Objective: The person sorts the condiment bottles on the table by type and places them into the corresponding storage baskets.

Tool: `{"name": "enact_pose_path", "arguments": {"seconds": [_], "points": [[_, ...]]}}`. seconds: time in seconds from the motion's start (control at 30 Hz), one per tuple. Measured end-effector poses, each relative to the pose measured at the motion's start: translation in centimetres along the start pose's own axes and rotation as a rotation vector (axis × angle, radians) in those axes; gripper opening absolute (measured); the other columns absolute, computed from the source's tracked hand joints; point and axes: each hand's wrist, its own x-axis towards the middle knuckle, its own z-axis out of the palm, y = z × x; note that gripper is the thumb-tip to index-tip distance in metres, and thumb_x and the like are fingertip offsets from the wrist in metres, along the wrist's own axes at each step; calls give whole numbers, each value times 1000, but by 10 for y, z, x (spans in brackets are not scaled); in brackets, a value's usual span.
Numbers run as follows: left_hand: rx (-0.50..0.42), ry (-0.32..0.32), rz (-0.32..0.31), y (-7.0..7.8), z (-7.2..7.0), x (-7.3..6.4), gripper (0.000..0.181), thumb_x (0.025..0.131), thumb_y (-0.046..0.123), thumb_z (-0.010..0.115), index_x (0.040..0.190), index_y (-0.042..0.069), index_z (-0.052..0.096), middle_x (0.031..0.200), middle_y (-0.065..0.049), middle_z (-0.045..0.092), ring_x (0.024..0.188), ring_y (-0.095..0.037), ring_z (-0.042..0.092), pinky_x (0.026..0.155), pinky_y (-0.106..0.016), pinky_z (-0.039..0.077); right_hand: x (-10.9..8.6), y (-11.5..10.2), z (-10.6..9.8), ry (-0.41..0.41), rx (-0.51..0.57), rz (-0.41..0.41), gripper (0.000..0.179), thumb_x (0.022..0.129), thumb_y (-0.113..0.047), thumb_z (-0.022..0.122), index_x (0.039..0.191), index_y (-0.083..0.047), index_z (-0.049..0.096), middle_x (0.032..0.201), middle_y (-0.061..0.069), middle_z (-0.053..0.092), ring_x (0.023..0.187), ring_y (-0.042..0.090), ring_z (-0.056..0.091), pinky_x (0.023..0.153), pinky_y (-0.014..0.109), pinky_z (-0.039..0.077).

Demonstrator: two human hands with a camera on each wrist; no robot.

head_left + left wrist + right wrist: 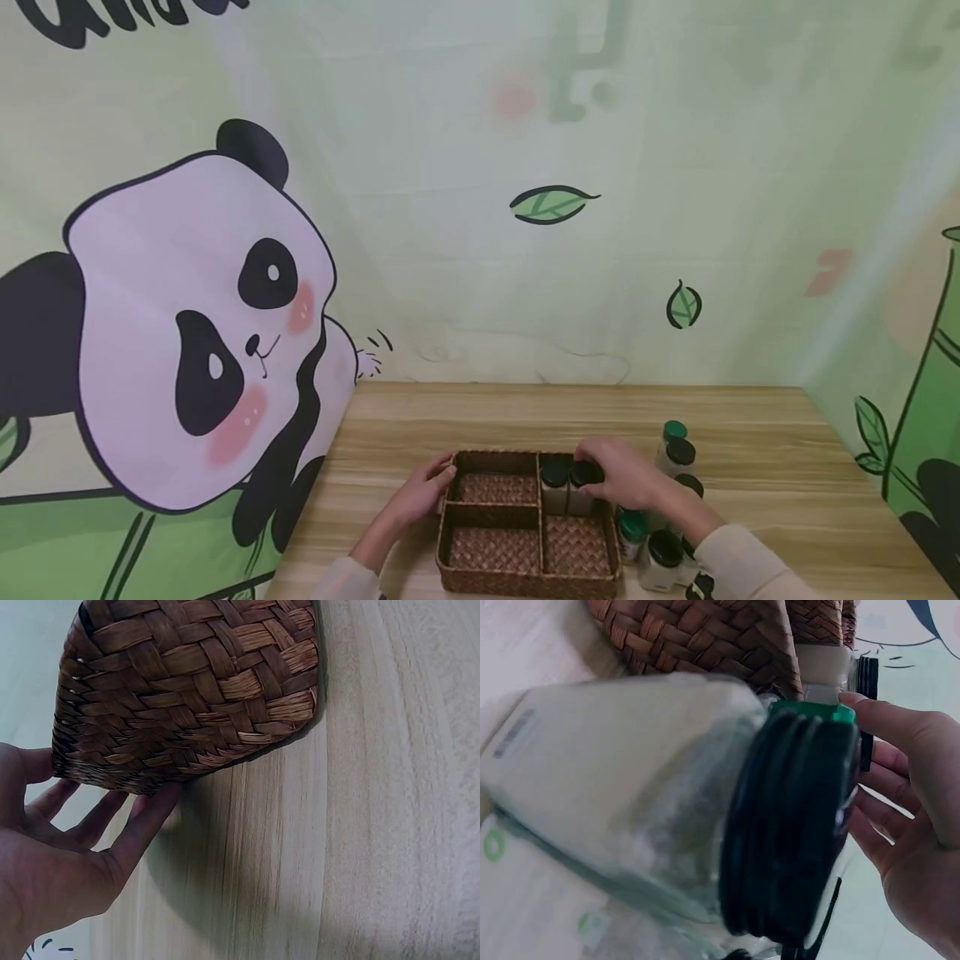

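A brown woven basket with four compartments stands on the wooden table. Along its left side rests my left hand, thumb at the rim and fingers against the outer wall, as the left wrist view shows too. My right hand reaches over the back right compartment and grips a black-lidded jar by its lid. Beside that jar, in the same compartment, another black-lidded jar stands upright. In the right wrist view, a large jar in front hides part of the held one.
Several jars crowd the table just right of the basket, among them a green-lidded jar and a black-lidded jar. Farther back is another green-lidded jar. A printed panda backdrop hangs behind the table's back edge.
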Motion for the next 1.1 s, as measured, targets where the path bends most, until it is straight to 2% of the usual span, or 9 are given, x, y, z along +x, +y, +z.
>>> {"name": "enact_pose_path", "arguments": {"seconds": [0.17,0.33,0.43,0.53,0.63,0.73,0.83,0.97,1.1], "points": [[-9,11,-17,0,-1,-4,52,114,25,50,159,-2,42,152,-35,48,137,-51,51,107,-62,47,2,0,5,-3,12,5,38,88,-25,90,116,-7,71,111,5,71,103,26,69,85,46,58],[-6,9,-10,0,-2,-6,54,114,24,50,159,-4,40,152,-36,48,137,-51,51,109,-61,46,-2,-2,-15,-53,128,143,54,93,-31,85,133,0,66,127,14,70,118,36,66,95,54,55],[-8,8,-1,-1,-3,-5,56,114,27,50,159,-4,39,153,-36,47,137,-51,51,108,-60,46,-5,7,-39,19,132,198,55,96,-31,82,136,2,65,128,18,71,120,40,65,97,58,54],[-12,8,2,-2,-5,-4,57,114,28,50,160,-4,39,153,-37,46,137,-52,51,108,-60,47,-9,27,-60,118,52,221,50,97,-27,80,131,7,66,124,23,71,117,43,66,95,59,54],[-10,6,9,-2,-7,-3,56,114,27,49,160,-4,38,153,-37,46,137,-53,51,110,-61,45,-18,47,-72,143,-20,281,51,96,-25,79,128,12,64,121,30,70,112,48,66,91,61,54],[4,12,20,-2,-7,-4,55,114,25,50,159,-5,40,151,-38,47,136,-54,51,111,-63,43,-29,64,-73,114,-92,343,54,95,-26,79,124,17,63,118,34,67,108,51,64,89,62,54],[10,14,16,-2,-6,-4,54,113,25,52,158,-4,42,151,-37,48,135,-53,53,111,-63,43,-38,75,-68,85,-106,396,57,95,-29,79,121,19,62,115,35,65,106,51,63,88,60,54],[16,2,31,-2,-4,-3,55,113,25,52,158,-6,41,150,-38,48,132,-54,55,107,-62,46,-43,83,-59,106,-44,457,53,95,-26,78,114,20,61,101,28,66,88,38,63,74,49,55],[14,-2,41,-1,-3,-2,54,114,23,51,157,-7,41,149,-39,48,133,-53,54,105,-60,49,-41,84,-51,155,13,509,41,92,-17,76,109,18,61,88,17,62,74,27,55,61,37,47]]}}
